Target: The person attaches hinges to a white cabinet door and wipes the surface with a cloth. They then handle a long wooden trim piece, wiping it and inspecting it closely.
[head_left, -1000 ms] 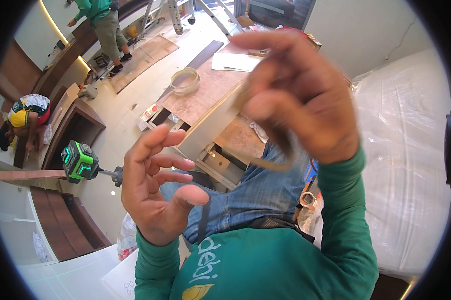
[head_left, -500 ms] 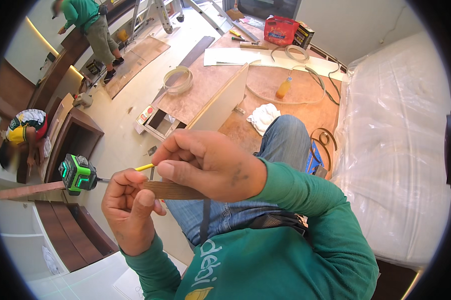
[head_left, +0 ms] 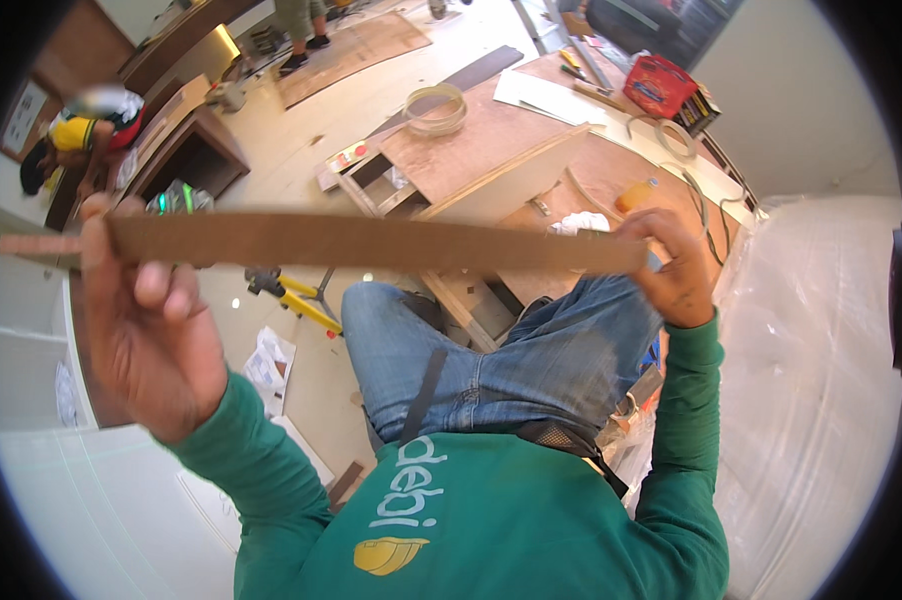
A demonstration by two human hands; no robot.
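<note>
A flat brown wood-look edging strip (head_left: 371, 243) spans my lap from side to side, slightly blurred by motion. My left hand (head_left: 161, 340) pinches its left end between thumb and fingers; the fingertips there are partly behind the strip. At the other end my right hand (head_left: 679, 265) grips it with curled fingers. Below the strip are my knees in blue jeans (head_left: 421, 340). A green laser level (head_left: 179, 197) shows partly above the strip near my left hand, and yellow tripod legs (head_left: 306, 308) stand beneath.
Ahead, a wooden panel workbench (head_left: 441, 150) carries a coil of edging (head_left: 435, 108), a bottle of amber liquid (head_left: 636, 194), a white cloth (head_left: 579, 222) and a red bag (head_left: 659, 85). A plastic-wrapped block (head_left: 821, 400) stands right. Two co-workers are at the far left, one bending (head_left: 96, 130).
My hands, close together before, have spread far apart, drawing the strip out lengthwise between them. The view has shifted, and the standing co-worker now shows only from the legs down.
</note>
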